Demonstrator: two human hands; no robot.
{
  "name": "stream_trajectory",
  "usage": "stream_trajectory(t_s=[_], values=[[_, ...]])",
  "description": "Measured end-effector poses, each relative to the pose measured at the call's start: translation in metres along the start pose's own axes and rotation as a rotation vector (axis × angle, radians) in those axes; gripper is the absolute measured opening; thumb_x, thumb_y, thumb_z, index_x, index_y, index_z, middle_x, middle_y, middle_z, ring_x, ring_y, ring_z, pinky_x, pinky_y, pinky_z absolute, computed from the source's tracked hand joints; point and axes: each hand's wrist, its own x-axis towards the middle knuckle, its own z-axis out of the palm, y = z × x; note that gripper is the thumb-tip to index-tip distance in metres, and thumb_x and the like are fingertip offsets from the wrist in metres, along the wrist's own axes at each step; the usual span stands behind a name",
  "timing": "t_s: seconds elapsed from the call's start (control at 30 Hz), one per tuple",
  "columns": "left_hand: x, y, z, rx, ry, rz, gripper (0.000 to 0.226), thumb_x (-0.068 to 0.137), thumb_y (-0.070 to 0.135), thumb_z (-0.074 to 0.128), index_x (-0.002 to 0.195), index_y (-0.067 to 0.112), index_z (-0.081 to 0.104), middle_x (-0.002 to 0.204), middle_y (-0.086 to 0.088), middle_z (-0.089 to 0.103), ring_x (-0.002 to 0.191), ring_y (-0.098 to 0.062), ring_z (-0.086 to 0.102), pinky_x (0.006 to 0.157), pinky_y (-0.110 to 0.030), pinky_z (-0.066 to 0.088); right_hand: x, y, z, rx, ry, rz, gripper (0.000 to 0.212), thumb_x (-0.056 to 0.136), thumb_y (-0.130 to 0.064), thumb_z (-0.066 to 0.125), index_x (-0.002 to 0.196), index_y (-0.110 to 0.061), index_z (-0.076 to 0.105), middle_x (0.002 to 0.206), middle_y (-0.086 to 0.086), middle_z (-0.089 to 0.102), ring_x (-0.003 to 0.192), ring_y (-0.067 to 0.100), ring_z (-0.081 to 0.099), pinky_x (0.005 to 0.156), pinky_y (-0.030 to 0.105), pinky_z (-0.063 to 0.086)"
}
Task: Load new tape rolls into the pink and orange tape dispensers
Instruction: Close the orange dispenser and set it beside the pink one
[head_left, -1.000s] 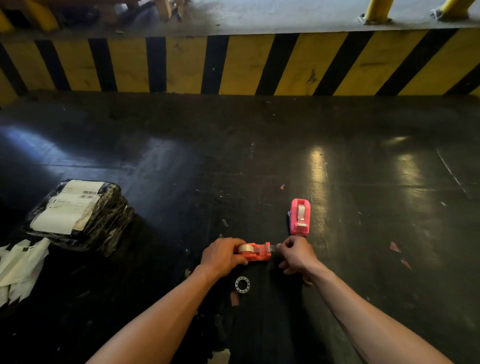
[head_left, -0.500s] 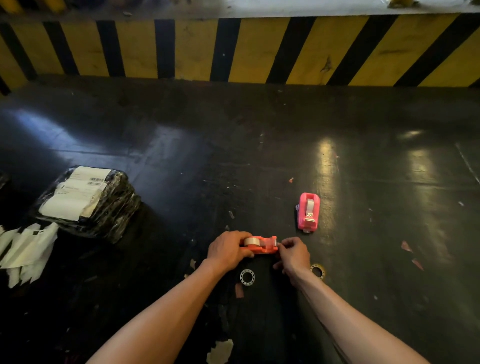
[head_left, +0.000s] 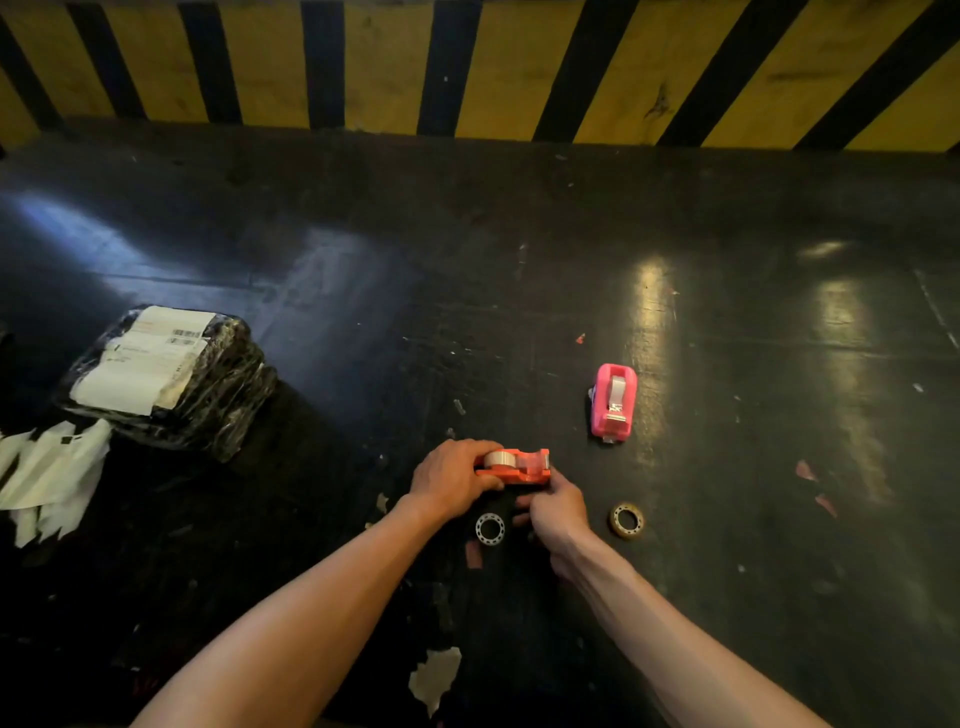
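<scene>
The orange tape dispenser (head_left: 519, 466) rests on the dark floor with a clear tape roll seated in it. My left hand (head_left: 451, 477) grips its left end. My right hand (head_left: 555, 512) sits just below its cutter end, fingers curled and touching its lower right corner. The pink tape dispenser (head_left: 613, 402) stands alone to the upper right with tape in it. A white empty core ring (head_left: 489, 529) lies between my wrists. A brownish tape ring (head_left: 626, 519) lies to the right of my right hand.
A black plastic-wrapped bundle with white labels (head_left: 166, 376) lies at the left, torn white paper (head_left: 47, 473) beside it. A yellow and black striped barrier (head_left: 467, 67) runs along the back. Paper scraps (head_left: 435, 675) dot the floor.
My right hand has slid down from the dispenser's cutter end to its lower right corner. The view has shifted, uncovering the brownish ring on the right.
</scene>
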Motion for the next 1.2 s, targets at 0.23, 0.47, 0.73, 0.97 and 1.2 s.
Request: stream_trajectory(t_s=[0.23, 0.47, 0.73, 0.97, 1.2], values=[[-0.015, -0.017, 0.003, -0.205, -0.146, -0.079, 0.095, 0.093, 0.003, 0.057, 0.160, 0.034, -0.003, 0.166, -0.007, 0.024, 0.150, -0.024, 0.032, 0.121, -0.042, 0.033, 0.012, -0.006, -0.026, -0.346, 0.151, -0.262, 0.084, 0.087, -0.003, 0.060, 0.157, -0.024, 0.018, 0.150, 0.015, 0.041, 0.130, 0.029, 0.048, 0.103, 0.041, 0.046], [-0.035, -0.067, 0.032, 0.053, 0.188, -0.173, 0.075, 0.103, 0.030, 0.047, 0.161, 0.020, 0.001, 0.171, 0.001, 0.001, 0.156, -0.017, -0.003, 0.127, -0.041, 0.001, 0.018, -0.022, -0.026, -1.300, -0.091, -0.808, 0.098, 0.086, -0.013, 0.062, 0.154, -0.046, 0.000, 0.166, 0.007, 0.011, 0.152, 0.031, 0.006, 0.123, 0.052, 0.013], [-0.031, -0.063, 0.050, 0.235, 0.294, -0.240, 0.066, 0.104, 0.042, 0.031, 0.160, 0.024, 0.002, 0.170, 0.002, -0.001, 0.156, -0.019, -0.005, 0.126, -0.046, 0.000, 0.035, -0.059, -0.007, -1.400, -0.116, -0.901, 0.056, 0.096, -0.027, 0.052, 0.147, -0.037, 0.032, 0.128, 0.012, 0.051, 0.118, 0.035, 0.052, 0.093, 0.047, 0.047], [-0.031, -0.064, 0.058, 0.235, 0.344, -0.247, 0.065, 0.102, 0.043, 0.030, 0.160, 0.024, 0.008, 0.170, 0.003, 0.006, 0.156, -0.018, -0.001, 0.127, -0.048, 0.005, 0.069, -0.102, -0.014, -0.907, 0.224, -0.480, 0.053, 0.087, -0.028, 0.065, 0.132, -0.013, 0.041, 0.131, 0.023, 0.046, 0.113, 0.048, 0.056, 0.093, 0.051, 0.051], [-0.032, -0.065, 0.058, 0.236, 0.339, -0.244, 0.066, 0.101, 0.043, 0.032, 0.160, 0.024, 0.012, 0.169, 0.003, 0.006, 0.156, -0.018, -0.001, 0.127, -0.047, 0.002, 0.083, -0.111, -0.013, -0.888, 0.353, -0.333, 0.057, 0.088, -0.034, 0.070, 0.132, -0.008, 0.044, 0.137, 0.024, 0.043, 0.120, 0.046, 0.053, 0.096, 0.048, 0.047]])
